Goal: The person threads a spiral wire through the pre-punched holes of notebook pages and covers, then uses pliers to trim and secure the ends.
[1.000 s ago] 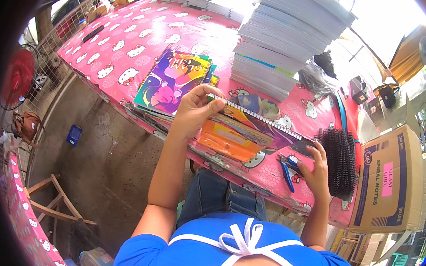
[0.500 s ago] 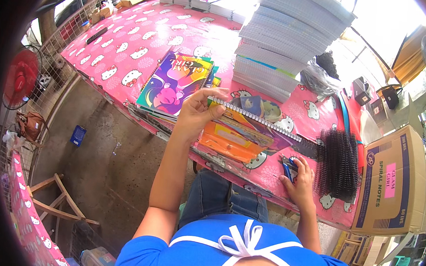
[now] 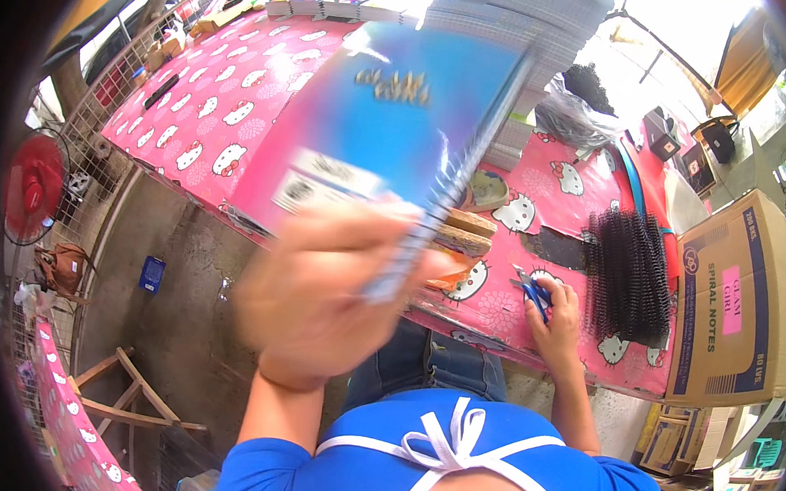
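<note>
My left hand [image 3: 326, 286] is closed on the wire-bound edge of a spiral notebook [image 3: 399, 147], raised close in front of me. Its blue-and-pink cover with a white label faces me; hand and notebook are smeared by motion. Low over the table's front edge, my right hand [image 3: 557, 323] is wrapped round blue-handled pliers [image 3: 532, 293], whose metal jaws point away from me. Just right of that hand lies a bundle of black spiral binding coils [image 3: 629, 278]. A wooden block [image 3: 461, 232] and something orange [image 3: 445, 271] show partly behind the raised notebook.
A pink cartoon-print cloth [image 3: 193, 125] covers the table. Tall paper stacks [image 3: 515, 14] stand at the back, with rows of notebooks [image 3: 336, 6] further left. A cardboard box [image 3: 740, 303] stands at the right. Below left are a red fan [image 3: 35, 183] and a wooden frame [image 3: 122, 400].
My left hand has lifted the notebook up toward me and turned its cover to face me, hiding the notebook pile on the table. My right hand stays near the same place with the pliers.
</note>
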Motion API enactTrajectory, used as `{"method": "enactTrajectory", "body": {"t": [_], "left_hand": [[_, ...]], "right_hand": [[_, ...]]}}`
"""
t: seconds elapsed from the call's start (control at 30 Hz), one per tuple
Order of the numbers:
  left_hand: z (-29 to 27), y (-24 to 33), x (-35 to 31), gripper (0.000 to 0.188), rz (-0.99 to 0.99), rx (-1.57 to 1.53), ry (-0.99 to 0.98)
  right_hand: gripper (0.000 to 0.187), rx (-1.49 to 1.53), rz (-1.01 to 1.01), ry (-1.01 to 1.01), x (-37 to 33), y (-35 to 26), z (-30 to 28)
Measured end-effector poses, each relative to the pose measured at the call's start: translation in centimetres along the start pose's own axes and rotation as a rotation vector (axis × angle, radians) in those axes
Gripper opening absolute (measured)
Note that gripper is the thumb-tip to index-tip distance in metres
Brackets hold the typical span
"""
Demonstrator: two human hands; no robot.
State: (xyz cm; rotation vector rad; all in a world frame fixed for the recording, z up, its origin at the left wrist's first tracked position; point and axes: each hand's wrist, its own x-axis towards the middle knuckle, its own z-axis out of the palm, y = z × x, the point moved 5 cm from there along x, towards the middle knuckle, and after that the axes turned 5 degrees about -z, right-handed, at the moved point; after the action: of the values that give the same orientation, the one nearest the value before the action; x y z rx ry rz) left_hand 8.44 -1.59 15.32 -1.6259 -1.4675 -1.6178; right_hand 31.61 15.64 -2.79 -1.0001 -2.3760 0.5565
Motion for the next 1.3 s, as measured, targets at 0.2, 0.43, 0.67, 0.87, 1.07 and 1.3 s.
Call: {"method": "enactTrajectory", "body": {"t": [0.2,0.43,0.67,0.87,1.07,1.3], "left_hand": [[6.8,-4.4,-7.9,0.020,-0.360,-0.041,-0.048],[7.0,-4.1,-8.3,0.020,-0.318,0.008,-0.011],[6.6,-3.6,-7.7,0.020,-0.159,-0.001,0.017],[-0.6,-10.5,-4.8,0.031,-0.433,-0.244,0.691],[-8.5,-22.8,-9.3,0.022,-0.732,0.463,0.562],[-10.0,-25.5,-11.8,0.040,-0.915,0.703,0.510]], "right_hand": [[0.042,0.437,-0.193,-0.049,0.9,-8.6,-2.0],[0.040,0.392,-0.304,0.027,2.0,-11.7,-1.6],[0.036,1.672,0.395,-0.680,1.7,-8.9,2.6],[0.037,0.504,0.058,0.031,3.5,-4.1,-1.7],[0.037,-0.220,-0.057,-0.093,2.2,1.5,-1.4],[0.021,-0.151,-0.672,0.532,18.9,-9.9,-12.0]]}}
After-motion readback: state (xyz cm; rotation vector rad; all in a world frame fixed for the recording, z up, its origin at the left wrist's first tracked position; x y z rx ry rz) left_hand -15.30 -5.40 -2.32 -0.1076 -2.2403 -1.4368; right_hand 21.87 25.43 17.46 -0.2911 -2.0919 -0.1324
